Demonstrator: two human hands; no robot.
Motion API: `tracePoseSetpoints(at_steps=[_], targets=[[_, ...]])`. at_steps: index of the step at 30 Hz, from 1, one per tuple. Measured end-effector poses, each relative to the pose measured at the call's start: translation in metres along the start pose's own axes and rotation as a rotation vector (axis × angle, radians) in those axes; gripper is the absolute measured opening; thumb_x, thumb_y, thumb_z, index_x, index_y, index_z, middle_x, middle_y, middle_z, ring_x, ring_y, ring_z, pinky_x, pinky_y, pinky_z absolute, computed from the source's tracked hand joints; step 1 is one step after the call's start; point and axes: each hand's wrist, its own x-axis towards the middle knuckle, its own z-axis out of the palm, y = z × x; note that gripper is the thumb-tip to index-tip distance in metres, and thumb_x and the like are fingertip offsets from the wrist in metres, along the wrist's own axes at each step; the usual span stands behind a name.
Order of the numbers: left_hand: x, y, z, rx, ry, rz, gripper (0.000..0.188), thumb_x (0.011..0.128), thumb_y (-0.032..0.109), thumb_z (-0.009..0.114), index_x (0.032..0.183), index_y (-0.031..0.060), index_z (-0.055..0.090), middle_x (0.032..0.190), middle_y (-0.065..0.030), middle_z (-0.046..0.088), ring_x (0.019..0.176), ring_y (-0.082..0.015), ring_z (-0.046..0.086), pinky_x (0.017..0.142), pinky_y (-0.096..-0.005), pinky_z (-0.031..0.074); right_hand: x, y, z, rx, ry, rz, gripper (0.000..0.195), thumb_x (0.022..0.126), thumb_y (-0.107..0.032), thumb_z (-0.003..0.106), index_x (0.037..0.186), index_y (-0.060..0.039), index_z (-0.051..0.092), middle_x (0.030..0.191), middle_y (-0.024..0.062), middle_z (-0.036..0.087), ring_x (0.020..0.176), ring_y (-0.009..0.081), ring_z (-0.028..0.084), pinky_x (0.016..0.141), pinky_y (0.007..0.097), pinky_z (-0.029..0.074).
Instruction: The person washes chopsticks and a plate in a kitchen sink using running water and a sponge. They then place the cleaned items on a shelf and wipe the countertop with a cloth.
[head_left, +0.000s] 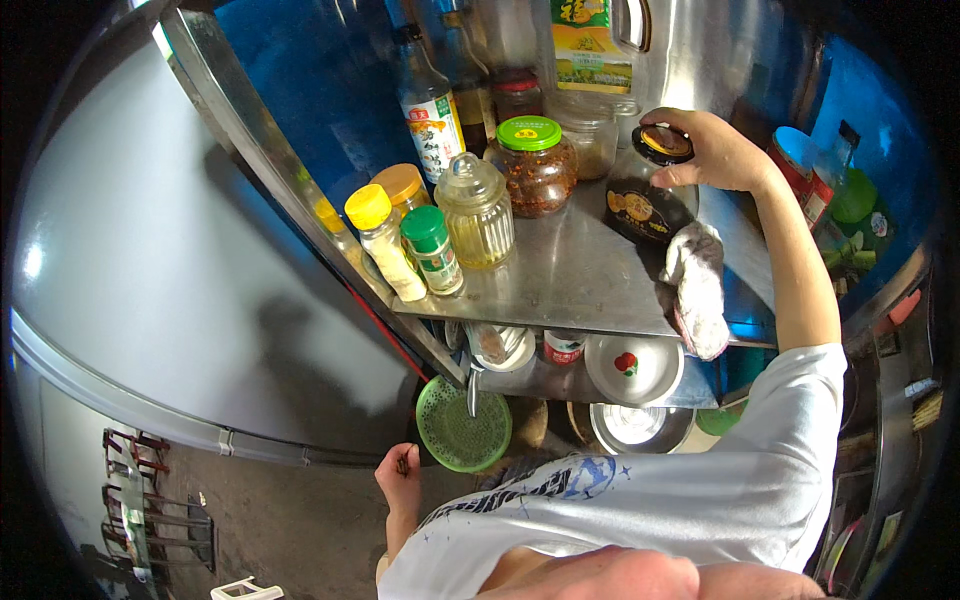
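Observation:
My right hand (712, 150) reaches over a metal shelf (577, 270) and grips a dark glass jar (649, 199) around its black and gold lid and shoulder. The jar bears a gold label and leans slightly. Just in front of it, a crumpled, stained white cloth (697, 292) hangs over the shelf's front edge. Low on the left, beside a green patterned plastic basket (465, 435), my left hand (397, 469) is curled around small dark brown pieces (403, 465); what they are is unclear.
Left on the shelf stand a green-lidded jar of chili sauce (536, 169), a ribbed glass jar (475, 214), seasoning bottles (431, 251) and a sauce bottle (431, 112). An oil jug (592, 52) stands behind. Below are a white bowl (634, 367) and a metal basin (641, 427).

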Motion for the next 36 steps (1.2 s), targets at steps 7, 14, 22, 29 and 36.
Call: tracePoseSetpoints(at_steps=[7, 14, 22, 29, 36], targets=[[-0.001, 0.001, 0.005, -0.003, -0.040, -0.025, 0.010, 0.079, 0.008, 0.062, 0.076, -0.0003, 0.059, 0.054, 0.0052, 0.042, 0.050, -0.0016, 0.034, 0.045, -0.0174, 0.029, 0.023, -0.037, 0.023, -0.255, 0.062, 0.252, 0.072, 0.060, -0.054, 0.070, 0.092, 0.0082, 0.053, 0.085, 0.0223, 0.060, 0.085, 0.0315, 0.060, 0.076, 0.0359, 0.049], [-0.006, 0.007, 0.002, -0.016, -0.033, -0.048, 0.008, 0.078, 0.007, 0.062, 0.075, 0.0002, 0.059, 0.054, 0.0058, 0.042, 0.049, -0.0016, 0.034, 0.044, -0.0179, 0.030, 0.041, -0.062, 0.035, -0.364, 0.081, 0.198, 0.070, 0.065, -0.057, 0.064, 0.085, 0.0085, 0.052, 0.080, 0.0234, 0.059, 0.081, 0.0348, 0.059, 0.073, 0.0385, 0.049], [-0.010, 0.004, 0.002, -0.044, -0.030, -0.034, 0.008, 0.078, 0.006, 0.062, 0.074, 0.0008, 0.057, 0.053, 0.0037, 0.043, 0.049, -0.0025, 0.035, 0.045, -0.0186, 0.031, 0.066, -0.069, 0.055, -0.314, 0.133, 0.185, 0.067, 0.067, -0.053, 0.064, 0.090, 0.0090, 0.050, 0.079, 0.0246, 0.058, 0.083, 0.0383, 0.057, 0.075, 0.0398, 0.046], [-0.017, -0.001, -0.005, -0.001, -0.006, -0.033, 0.009, 0.078, 0.007, 0.061, 0.073, 0.0010, 0.057, 0.053, 0.0021, 0.041, 0.049, -0.0036, 0.034, 0.045, -0.0194, 0.031, 0.063, -0.062, 0.040, -0.025, -0.051, 0.249, 0.069, 0.066, -0.033, 0.071, 0.117, 0.0036, 0.042, 0.105, 0.0195, 0.056, 0.086, 0.0260, 0.059, 0.059, 0.0333, 0.053], [-0.014, -0.015, -0.005, -0.060, -0.038, -0.122, 0.009, 0.078, 0.006, 0.060, 0.073, -0.0001, 0.057, 0.054, 0.0003, 0.045, 0.050, -0.0046, 0.038, 0.047, -0.0206, 0.034, 0.062, -0.068, 0.040, 0.077, -0.103, 0.297, 0.072, 0.061, -0.023, 0.076, 0.120, -0.0003, 0.041, 0.091, 0.0127, 0.060, 0.059, 0.0167, 0.057, 0.050, 0.0269, 0.051]])
